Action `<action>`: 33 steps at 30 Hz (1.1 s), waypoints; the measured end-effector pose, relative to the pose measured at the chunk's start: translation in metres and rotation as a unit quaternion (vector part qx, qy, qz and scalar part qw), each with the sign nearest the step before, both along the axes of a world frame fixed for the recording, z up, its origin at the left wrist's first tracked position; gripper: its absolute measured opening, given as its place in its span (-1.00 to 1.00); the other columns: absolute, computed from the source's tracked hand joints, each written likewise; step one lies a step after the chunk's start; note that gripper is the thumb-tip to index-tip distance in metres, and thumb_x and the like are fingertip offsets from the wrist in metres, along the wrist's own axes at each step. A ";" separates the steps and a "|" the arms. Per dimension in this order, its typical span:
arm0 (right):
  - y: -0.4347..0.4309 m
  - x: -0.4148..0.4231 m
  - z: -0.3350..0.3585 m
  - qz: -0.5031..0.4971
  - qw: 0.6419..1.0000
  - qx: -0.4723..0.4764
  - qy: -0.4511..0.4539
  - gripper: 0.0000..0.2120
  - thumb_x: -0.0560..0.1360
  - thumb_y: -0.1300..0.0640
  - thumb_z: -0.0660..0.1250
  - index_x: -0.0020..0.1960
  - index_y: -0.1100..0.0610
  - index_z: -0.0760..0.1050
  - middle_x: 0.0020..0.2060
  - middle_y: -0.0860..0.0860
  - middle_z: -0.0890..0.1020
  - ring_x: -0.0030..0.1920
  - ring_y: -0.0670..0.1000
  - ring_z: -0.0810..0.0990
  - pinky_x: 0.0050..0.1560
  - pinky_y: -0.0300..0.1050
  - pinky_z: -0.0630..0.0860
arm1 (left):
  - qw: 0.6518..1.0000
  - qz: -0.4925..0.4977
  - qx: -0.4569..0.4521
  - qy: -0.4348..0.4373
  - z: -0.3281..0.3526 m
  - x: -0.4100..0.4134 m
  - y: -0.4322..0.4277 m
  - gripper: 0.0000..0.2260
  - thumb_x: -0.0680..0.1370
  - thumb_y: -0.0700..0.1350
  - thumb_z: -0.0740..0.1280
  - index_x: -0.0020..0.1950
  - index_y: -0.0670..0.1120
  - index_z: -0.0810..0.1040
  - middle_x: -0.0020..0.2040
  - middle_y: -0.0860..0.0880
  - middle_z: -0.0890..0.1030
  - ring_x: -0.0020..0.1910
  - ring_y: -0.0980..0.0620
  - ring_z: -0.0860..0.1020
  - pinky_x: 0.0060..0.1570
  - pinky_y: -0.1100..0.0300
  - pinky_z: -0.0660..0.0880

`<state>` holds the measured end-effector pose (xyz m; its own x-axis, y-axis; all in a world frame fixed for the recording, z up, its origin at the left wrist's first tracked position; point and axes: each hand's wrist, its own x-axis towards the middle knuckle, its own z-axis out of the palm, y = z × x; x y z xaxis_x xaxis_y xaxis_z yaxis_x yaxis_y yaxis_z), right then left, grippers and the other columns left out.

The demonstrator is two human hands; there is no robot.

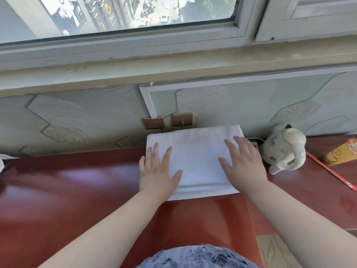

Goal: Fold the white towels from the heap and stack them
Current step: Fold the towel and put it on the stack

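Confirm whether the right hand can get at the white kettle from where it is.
Probably yes: the right hand lies flat on the folded towel, holding nothing, and the white kettle stands just right of it, nothing between them.

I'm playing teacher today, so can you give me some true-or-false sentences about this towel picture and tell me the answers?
1. Both hands, the left hand and the right hand, lie flat on the folded white towel. True.
2. The towel sits on a green table. False: the table is glossy red-brown.
3. A white kettle stands to the right of the towel. True.
4. The left hand holds a red stick. False: the thin red stick lies on the table beyond the kettle, and no hand touches it.
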<state>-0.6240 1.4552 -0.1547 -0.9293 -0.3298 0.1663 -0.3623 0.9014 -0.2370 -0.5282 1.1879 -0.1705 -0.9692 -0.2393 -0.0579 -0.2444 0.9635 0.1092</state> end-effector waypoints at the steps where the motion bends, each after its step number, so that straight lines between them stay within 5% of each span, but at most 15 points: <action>1: -0.003 0.002 -0.003 0.048 0.998 0.036 -0.031 -0.38 0.62 -0.27 0.10 0.59 0.00 0.29 0.58 0.12 0.28 0.59 0.20 0.19 0.57 0.21 0.18 | 0.998 -0.055 -0.011 -0.034 -0.004 -0.003 0.004 -0.26 0.61 0.38 0.00 0.69 0.16 -0.20 0.69 -0.10 -0.27 0.67 -0.16 -0.25 0.59 -0.16 -0.21; 3: 0.001 0.005 -0.015 0.111 0.981 0.116 -0.113 -0.31 0.62 -0.40 -0.15 0.67 -0.13 0.06 0.68 0.02 -0.01 0.67 0.10 -0.12 0.64 0.14 -0.13 | 0.989 -0.096 0.003 -0.109 -0.012 -0.005 0.006 -0.28 0.60 0.40 -0.10 0.66 0.20 -0.32 0.65 0.00 -0.44 0.61 -0.08 -0.44 0.58 -0.17 -0.33; 6: 0.016 0.009 -0.030 0.132 0.968 0.151 -0.147 -0.19 0.52 -0.47 -0.39 0.68 -0.17 -0.07 0.67 -0.06 -0.20 0.64 0.02 -0.31 0.62 0.08 -0.26 | 0.985 -0.070 0.034 -0.155 -0.015 -0.005 0.004 -0.21 0.55 0.46 -0.11 0.65 0.17 -0.37 0.63 0.02 -0.47 0.60 -0.05 -0.48 0.59 -0.16 -0.33; 12: -0.021 -0.030 -0.009 0.077 0.979 0.095 -0.164 -0.14 0.48 -0.48 -0.25 0.66 -0.11 0.06 0.68 -0.04 -0.02 0.66 0.08 -0.17 0.63 0.13 -0.23 | 0.992 -0.059 0.026 -0.109 -0.002 -0.073 -0.011 -0.18 0.59 0.45 -0.02 0.71 0.05 -0.17 0.70 -0.01 -0.27 0.66 -0.11 -0.32 0.61 -0.13 -0.30; 18: -0.024 -0.061 -0.032 0.084 0.969 0.158 -0.169 -0.22 0.51 -0.49 -0.25 0.66 -0.21 -0.18 0.67 -0.09 -0.17 0.64 0.11 -0.32 0.61 0.18 -0.28 | 0.986 0.043 0.054 -0.149 -0.022 -0.084 -0.030 -0.08 0.51 0.54 -0.10 0.71 0.02 -0.18 0.71 0.01 -0.21 0.67 -0.16 -0.24 0.62 -0.16 -0.23; 25: -0.022 -0.063 -0.038 0.074 0.975 0.140 -0.158 -0.23 0.54 -0.48 -0.20 0.67 -0.19 -0.16 0.67 -0.09 -0.16 0.64 0.11 -0.31 0.62 0.15 -0.28 | 0.987 0.094 0.031 -0.127 -0.026 -0.086 -0.037 -0.03 0.50 0.54 -0.18 0.71 -0.09 -0.13 0.71 -0.15 -0.17 0.67 -0.13 -0.27 0.61 -0.14 -0.29; 28: -0.021 -0.063 -0.039 0.076 0.975 0.141 -0.156 -0.22 0.54 -0.48 -0.20 0.67 -0.19 -0.16 0.67 -0.08 -0.16 0.64 0.11 -0.31 0.62 0.15 -0.28 | 0.998 -0.014 -0.008 -0.061 -0.022 -0.074 -0.026 -0.14 0.56 0.42 -0.15 0.71 -0.09 -0.10 0.71 -0.11 -0.20 0.66 -0.12 -0.29 0.60 -0.15 -0.32; 31: -0.019 -0.062 -0.040 0.081 0.974 0.145 -0.157 -0.21 0.53 -0.50 -0.22 0.67 -0.18 -0.17 0.67 -0.06 -0.18 0.64 0.12 -0.33 0.62 0.17 -0.27 | 0.983 -0.155 0.001 -0.096 -0.018 -0.057 -0.007 -0.19 0.54 0.44 -0.14 0.71 0.09 -0.18 0.69 0.01 -0.30 0.64 -0.10 -0.39 0.59 -0.19 -0.32; 33: -0.017 -0.060 -0.039 0.086 0.972 0.150 -0.159 -0.18 0.51 -0.52 -0.20 0.67 -0.18 -0.19 0.67 -0.06 -0.21 0.63 0.11 -0.37 0.61 0.17 -0.28 | 0.982 -0.144 0.003 -0.123 -0.019 -0.051 -0.002 -0.16 0.51 0.49 -0.09 0.69 0.16 -0.26 0.67 0.08 -0.37 0.61 -0.11 -0.44 0.56 -0.27 -0.34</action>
<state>-0.6837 1.4381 -0.1939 -0.8446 -0.4745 -0.2481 -0.4655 0.8796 -0.0976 -0.5789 1.1862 -0.1891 -0.9532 0.0429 -0.2994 0.0176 0.9961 0.0866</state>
